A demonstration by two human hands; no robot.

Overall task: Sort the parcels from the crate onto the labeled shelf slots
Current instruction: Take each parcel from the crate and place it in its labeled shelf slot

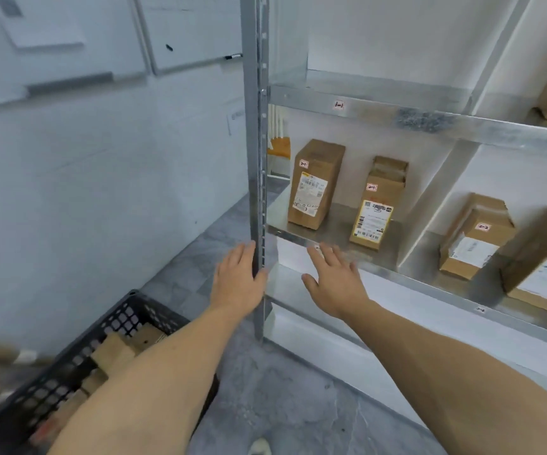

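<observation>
In the head view, a grey stone-patterned floor (282,389) is seen beneath both forearms. A white wall (85,192) is seen beyond the left hand (237,280), and a whiteboard (193,34) with a dark marker (233,56) on its ledge is mounted on it. A galvanised upright post (254,159) rises just beside the left hand. That hand is held flat with its fingers straight and its thumb laid across the front of the post. Nothing is held in it, and firm contact with the post cannot be confirmed. The right hand (334,277) is spread wide, palm down, with its fingertips at the front edge of the middle shelf (337,229). Nothing is held in it either.

A black lattice crate (78,359) is set on the floor below and outward of the left forearm. Brown cardboard parcels (114,354) are seen inside it, partly hidden by that forearm.

Just beyond the right hand, a tall parcel (315,183) and a narrower parcel (377,205) are stood upright on the middle shelf, slightly apart. Each is tagged "2-1" by hand and carries a printed shipping label with barcodes too small to be read. Further out past the right hand, a squat parcel (475,238) tagged "2-2" is placed behind a diagonal brace. A blurred parcel (541,257) is placed just beside it.

Above the right hand, a tag reading "1-1" (339,105) is fixed to the rail of the upper shelf (380,93). A small tag (317,247) at the right fingertips is too blurred to be read.
</observation>
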